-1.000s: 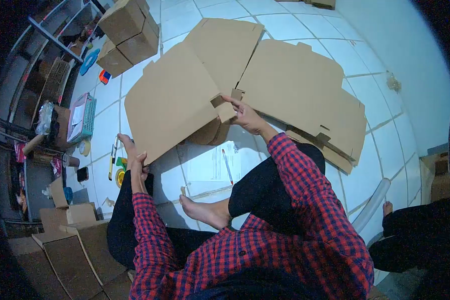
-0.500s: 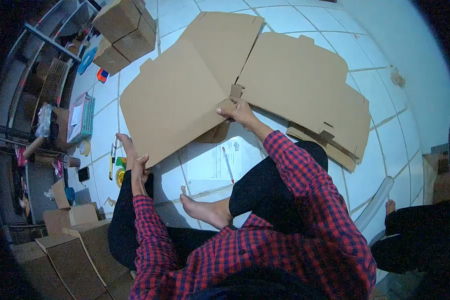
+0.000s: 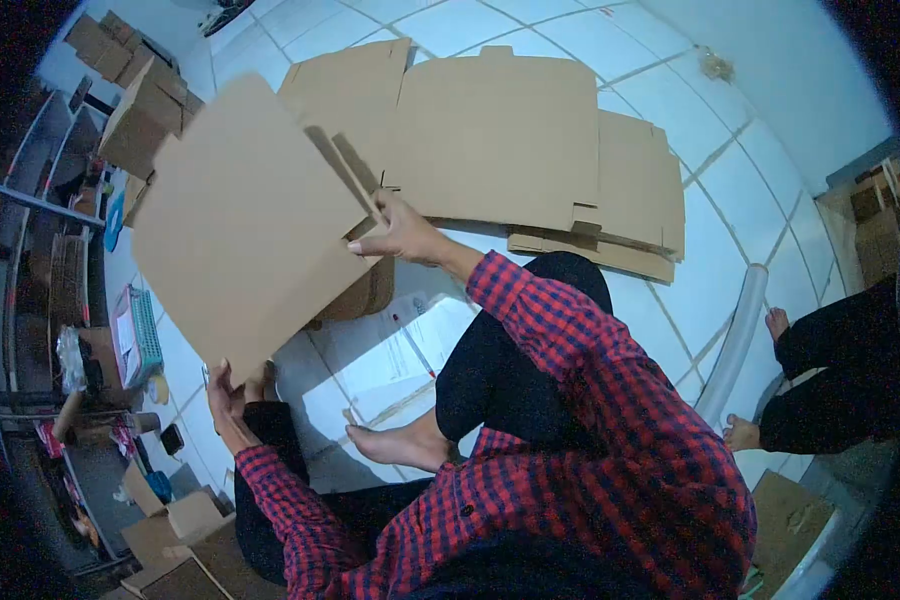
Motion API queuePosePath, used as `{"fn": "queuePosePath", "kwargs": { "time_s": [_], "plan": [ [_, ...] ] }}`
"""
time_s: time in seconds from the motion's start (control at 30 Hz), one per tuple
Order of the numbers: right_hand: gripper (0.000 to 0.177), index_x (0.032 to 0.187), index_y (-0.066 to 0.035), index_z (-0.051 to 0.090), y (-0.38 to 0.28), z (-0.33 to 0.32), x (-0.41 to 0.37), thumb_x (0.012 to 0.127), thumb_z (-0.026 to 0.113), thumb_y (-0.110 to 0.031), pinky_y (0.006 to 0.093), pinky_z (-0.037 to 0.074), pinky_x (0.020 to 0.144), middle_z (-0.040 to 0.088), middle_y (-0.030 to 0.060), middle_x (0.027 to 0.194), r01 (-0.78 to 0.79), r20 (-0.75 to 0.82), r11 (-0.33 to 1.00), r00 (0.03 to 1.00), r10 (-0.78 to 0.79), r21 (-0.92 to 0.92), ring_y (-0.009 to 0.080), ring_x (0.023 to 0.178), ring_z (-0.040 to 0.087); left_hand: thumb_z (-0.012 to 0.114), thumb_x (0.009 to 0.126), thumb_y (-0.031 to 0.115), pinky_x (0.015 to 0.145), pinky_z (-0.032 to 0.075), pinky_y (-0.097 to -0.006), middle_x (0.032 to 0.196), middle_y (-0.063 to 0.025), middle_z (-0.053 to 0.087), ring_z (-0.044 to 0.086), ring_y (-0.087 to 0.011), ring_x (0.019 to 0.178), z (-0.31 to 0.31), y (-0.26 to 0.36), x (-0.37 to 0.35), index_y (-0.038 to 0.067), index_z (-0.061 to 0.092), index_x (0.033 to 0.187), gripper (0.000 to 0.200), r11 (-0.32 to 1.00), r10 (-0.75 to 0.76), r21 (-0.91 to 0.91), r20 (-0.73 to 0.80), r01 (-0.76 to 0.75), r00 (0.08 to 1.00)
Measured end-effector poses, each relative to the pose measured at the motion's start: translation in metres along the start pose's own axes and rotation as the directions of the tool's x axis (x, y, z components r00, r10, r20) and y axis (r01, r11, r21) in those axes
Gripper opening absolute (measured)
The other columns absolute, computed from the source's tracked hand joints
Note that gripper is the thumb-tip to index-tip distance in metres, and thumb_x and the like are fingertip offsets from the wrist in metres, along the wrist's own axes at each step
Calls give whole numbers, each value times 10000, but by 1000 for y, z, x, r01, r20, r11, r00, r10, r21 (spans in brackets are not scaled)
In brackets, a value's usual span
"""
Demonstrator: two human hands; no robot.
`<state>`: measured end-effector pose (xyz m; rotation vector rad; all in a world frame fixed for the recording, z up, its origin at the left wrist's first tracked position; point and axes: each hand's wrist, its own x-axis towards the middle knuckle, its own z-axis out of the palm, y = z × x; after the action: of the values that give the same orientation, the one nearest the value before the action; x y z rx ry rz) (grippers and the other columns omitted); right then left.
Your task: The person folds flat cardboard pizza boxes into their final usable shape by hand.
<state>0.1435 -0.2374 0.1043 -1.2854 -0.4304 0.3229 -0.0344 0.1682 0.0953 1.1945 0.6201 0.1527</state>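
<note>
A flat, die-cut brown cardboard sheet [image 3: 240, 230] is held raised and tilted over the floor in front of me. My left hand [image 3: 228, 405] has its fingers closed on the near left corner. On the right edge, beside a narrow folded flap, my right hand [image 3: 405, 235] pinches the sheet with the thumb on top. Just beyond my right hand, more flat cardboard blanks [image 3: 500, 130] lie overlapping on the tiles. Below the raised sheet are a printed paper [image 3: 380, 355] and a pen [image 3: 418, 347], partly blurred.
Shelves [image 3: 30, 300] line the left side, with a teal basket [image 3: 148, 340] and a phone [image 3: 172, 438] near them. Cardboard boxes [image 3: 145, 115] stand at the far left. To the right are a long pale roll [image 3: 735, 340] and another person's legs [image 3: 840, 360].
Both hands have moved the cardboard sheet left and lifted it off the other blanks, its right edge now raised. The view has shifted, bringing more of the other person's legs in.
</note>
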Motion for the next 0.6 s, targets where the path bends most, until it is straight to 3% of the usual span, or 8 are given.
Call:
{"fn": "queuePosePath", "kwargs": {
  "time_s": [0.07, 0.17, 0.27, 0.3, 0.4, 0.5, 0.57, 0.6],
  "plan": [
    [711, 1188, 43, 414, -48, -9, -18, 662, 818, -213, 334, 475, 864, 520, 148, 1123, -120, 7, 976, 993, 121, 183, 208, 1060, 514, 548, 889, 242, 886, 451, -344, 1155, -89, 578, 562, -202, 1046, 13, 21, 21, 19, 484, 1224, 408, 999, 46, -28, 119, -43, 992],
    [748, 1182, 25, 447, -30, -61, -24, 615, 841, -263, 348, 434, 904, 559, 139, 1093, 183, -274, 943, 926, -261, -279, 228, 1034, 533, 541, 902, 258, 906, 424, -309, 1192, -62, 543, 537, -180, 1063, 114, 55, 16, 7, 471, 1240, 426, 960, 237, 87, 251, -265, 939],
    [769, 1208, 28, 439, -81, -92, -85, 614, 837, -254, 355, 431, 911, 557, 141, 1117, 66, -477, 875, 817, -323, -480, 225, 1046, 529, 590, 855, 182, 839, 427, -269, 1128, -47, 550, 529, -122, 983, 196, 63, 42, -24, 498, 1205, 416, 887, 309, 163, 487, -432, 817],
    [756, 1207, 31, 437, -75, -107, -103, 621, 833, -237, 356, 429, 915, 559, 140, 1118, 38, -519, 891, 801, -298, -452, 226, 1045, 532, 597, 844, 183, 793, 452, -271, 1082, -56, 581, 563, -132, 906, 227, 57, 50, -34, 531, 1159, 388, 849, 333, 217, 487, -481, 807],
    [705, 1200, 36, 434, -72, -122, -149, 644, 812, -176, 356, 445, 899, 569, 140, 1107, -111, -620, 876, 748, -238, -470, 230, 1030, 552, 667, 800, 191, 794, 471, -288, 1022, -82, 620, 599, -157, 851, 287, 30, 64, -39, 560, 1108, 399, 861, 172, 298, 590, -411, 789],
    [686, 1198, 30, 429, -32, -147, -177, 646, 801, -138, 356, 470, 859, 587, 129, 1088, -34, -622, 892, 729, -286, -450, 237, 975, 584, 726, 753, 209, 778, 491, -315, 925, -90, 654, 620, -166, 837, 320, -19, 81, -23, 598, 1051, 399, 818, 117, 399, 590, -414, 799],
    [639, 1179, 30, 452, -21, -155, -186, 666, 785, -151, 348, 481, 828, 618, 131, 1035, -120, -715, 968, 695, -78, -222, 232, 930, 606, 727, 752, 218, 777, 491, -315, 926, -92, 654, 621, -167, 837, 332, -47, 87, -24, 591, 1061, 415, 788, 146, 405, 610, -464, 779],
    [639, 1179, 30, 452, -10, -165, -185, 666, 785, -151, 348, 481, 828, 618, 131, 1035, -126, -724, 968, 686, -73, -217, 232, 930, 606, 727, 752, 227, 776, 490, -315, 927, -94, 655, 622, -169, 838, 335, -61, 93, -25, 584, 1070, 431, 754, 175, 415, 620, -509, 764]
  ]
}}
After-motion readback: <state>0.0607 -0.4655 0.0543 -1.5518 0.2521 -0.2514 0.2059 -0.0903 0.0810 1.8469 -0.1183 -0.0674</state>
